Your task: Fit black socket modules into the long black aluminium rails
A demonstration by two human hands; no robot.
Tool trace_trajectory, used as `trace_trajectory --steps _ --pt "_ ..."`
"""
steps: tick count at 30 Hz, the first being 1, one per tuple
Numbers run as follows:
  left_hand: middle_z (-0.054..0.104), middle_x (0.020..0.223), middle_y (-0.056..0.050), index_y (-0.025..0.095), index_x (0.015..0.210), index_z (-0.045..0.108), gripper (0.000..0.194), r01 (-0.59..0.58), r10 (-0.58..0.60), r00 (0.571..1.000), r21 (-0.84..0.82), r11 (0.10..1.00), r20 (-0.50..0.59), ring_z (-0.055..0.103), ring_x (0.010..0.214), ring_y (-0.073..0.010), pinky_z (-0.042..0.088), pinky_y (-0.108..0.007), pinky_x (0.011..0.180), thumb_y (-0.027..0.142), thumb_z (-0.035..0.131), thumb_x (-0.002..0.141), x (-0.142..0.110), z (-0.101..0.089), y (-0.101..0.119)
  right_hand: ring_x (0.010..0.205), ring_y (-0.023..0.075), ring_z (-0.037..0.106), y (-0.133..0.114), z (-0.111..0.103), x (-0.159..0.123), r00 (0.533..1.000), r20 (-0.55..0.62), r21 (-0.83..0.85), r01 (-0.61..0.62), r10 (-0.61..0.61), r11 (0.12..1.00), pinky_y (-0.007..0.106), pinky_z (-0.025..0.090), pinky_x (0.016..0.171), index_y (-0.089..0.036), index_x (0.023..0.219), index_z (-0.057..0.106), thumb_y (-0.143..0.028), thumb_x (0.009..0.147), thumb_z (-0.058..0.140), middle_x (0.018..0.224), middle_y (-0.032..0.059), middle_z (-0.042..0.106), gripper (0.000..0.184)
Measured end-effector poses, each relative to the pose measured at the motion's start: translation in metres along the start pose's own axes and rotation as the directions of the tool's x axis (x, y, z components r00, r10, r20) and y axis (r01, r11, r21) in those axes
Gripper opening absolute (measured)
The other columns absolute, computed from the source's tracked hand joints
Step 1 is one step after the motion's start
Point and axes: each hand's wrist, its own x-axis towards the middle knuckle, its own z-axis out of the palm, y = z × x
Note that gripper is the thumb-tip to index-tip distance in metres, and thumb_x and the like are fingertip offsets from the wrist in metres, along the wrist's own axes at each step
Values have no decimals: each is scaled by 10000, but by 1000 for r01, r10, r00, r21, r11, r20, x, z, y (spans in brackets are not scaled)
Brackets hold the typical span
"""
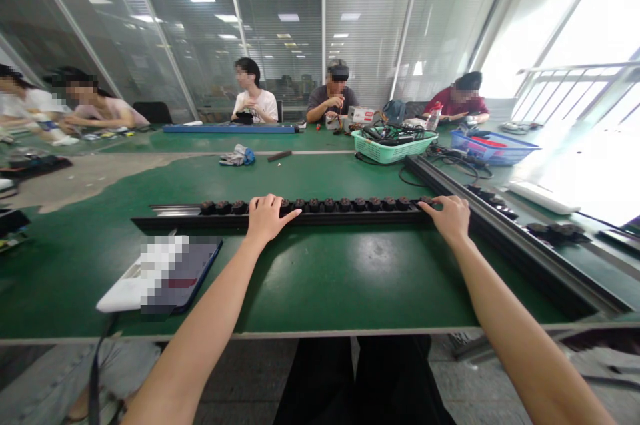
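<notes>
A long black rail lies crosswise on the green table, with a row of small round black parts seated along it. Toward its left end a bare silvery channel shows. My left hand is wrapped over the rail left of its middle, fingers on the far side and thumb along the near side. At the right end, my right hand grips the rail between thumb and fingers. Its fingertips are partly hidden behind the rail and the last round parts.
On the right, another long black rail runs front to back. A phone and a white object lie front left. Farther back are gloves, a green basket of cables and a blue basket. Several people sit beyond.
</notes>
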Motion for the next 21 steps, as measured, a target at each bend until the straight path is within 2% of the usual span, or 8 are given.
trace_trajectory --steps 12,21 --pt "647 1198 -163 192 1218 674 753 7 -7 1000 -10 1000 -5 540 1163 -343 314 -485 1067 795 331 924 -1 1 -1 1099 368 395 -6 -10 -2 992 66 -62 -103 107 993 541 279 939 -187 977 767 -772 845 454 1090 179 608 676" --pt "645 1194 -175 154 1217 673 792 -12 12 1000 10 1000 -14 543 1154 -342 321 -484 1062 801 324 923 -1 2 -1 1128 388 377 -4 -12 -1 985 81 -97 -141 149 985 556 273 934 -192 957 775 -748 836 495 1088 178 573 635"
